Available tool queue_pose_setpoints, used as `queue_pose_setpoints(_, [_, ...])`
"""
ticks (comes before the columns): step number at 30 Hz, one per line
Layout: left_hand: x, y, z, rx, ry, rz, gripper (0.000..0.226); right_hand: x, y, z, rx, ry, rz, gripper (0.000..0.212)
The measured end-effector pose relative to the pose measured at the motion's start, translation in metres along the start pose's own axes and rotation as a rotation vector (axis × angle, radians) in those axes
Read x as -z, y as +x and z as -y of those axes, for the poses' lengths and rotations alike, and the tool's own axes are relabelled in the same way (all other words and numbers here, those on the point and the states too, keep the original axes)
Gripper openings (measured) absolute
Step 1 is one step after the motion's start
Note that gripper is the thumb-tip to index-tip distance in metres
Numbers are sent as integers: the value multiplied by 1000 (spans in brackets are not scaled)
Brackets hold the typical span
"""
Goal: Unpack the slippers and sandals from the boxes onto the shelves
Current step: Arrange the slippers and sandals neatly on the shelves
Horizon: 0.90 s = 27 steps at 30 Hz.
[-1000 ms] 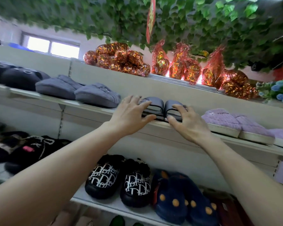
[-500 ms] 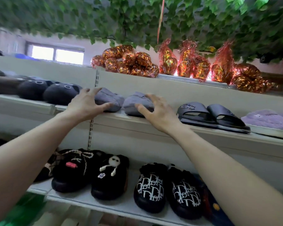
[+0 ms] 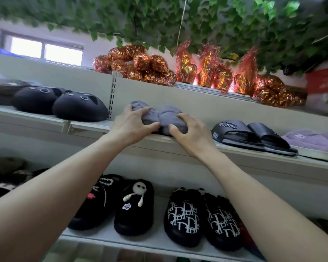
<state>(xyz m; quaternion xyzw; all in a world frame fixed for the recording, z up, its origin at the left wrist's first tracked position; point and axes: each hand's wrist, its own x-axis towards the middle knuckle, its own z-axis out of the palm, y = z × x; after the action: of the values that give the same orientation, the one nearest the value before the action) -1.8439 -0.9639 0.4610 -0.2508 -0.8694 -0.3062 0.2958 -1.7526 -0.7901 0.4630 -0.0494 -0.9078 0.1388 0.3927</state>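
Since 0.5 s ago: both hands closed in on the 2 grey slippers [image 3: 164,118], now squeezed together, toes touching, at the front edge of the upper shelf [image 3: 235,151]. Left hand [image 3: 133,127] curled over the left slipper, thumb reaching under its toe at 3 o'clock of the palm, fingers bent across the fabric. Right hand [image 3: 192,134] curled round the right slipper, thumb pressed on its near end, fingers wrapped over the far side. Neither pair of fingers straight; each gripping its own slipper.

At 9 o'clock of the grey pair, on the same shelf level: 2 black round-toed slippers [image 3: 62,104] with ring trims. At 3 o'clock: 2 black slide sandals [image 3: 254,136], 1 marked "Super", just beside a lilac plush slipper [image 3: 311,140] at the frame's right edge.

At 6 o'clock, on the lower shelf [image 3: 106,238]: 2 black slippers [image 3: 121,203] with white cord figures, then 2 black slippers with white lettering [image 3: 203,218].

At 12 o'clock, on the top ledge: orange foil-wrapped bundles [image 3: 187,71], with green ivy leaves [image 3: 197,21] hanging overhead. Window [image 3: 45,52] at 10 o'clock.
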Motion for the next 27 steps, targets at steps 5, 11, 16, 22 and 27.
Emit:
queue_pose_setpoints(5, [-4, 2, -4, -10, 8, 34, 63, -9, 3, -4, -3, -26, 21, 56])
queue_pose_setpoints(11, [-10, 2, -6, -31, 29, 7, 58, -10, 0, -13, 55, -50, -28, 55])
queue_pose_setpoints(16, [-14, 1, 0, -72, -14, -48, 58, -10, -1, -17, 72, -78, -72, 56])
queue_pose_setpoints(22, [-14, 4, 0, -103, 41, 32, 61, -8, -1, -18, 44, -90, -82, 61])
queue_pose_setpoints(27, [-7, 2, 9, -217, 14, 91, 58, -5, -1, -4, 4, -184, -63, 50])
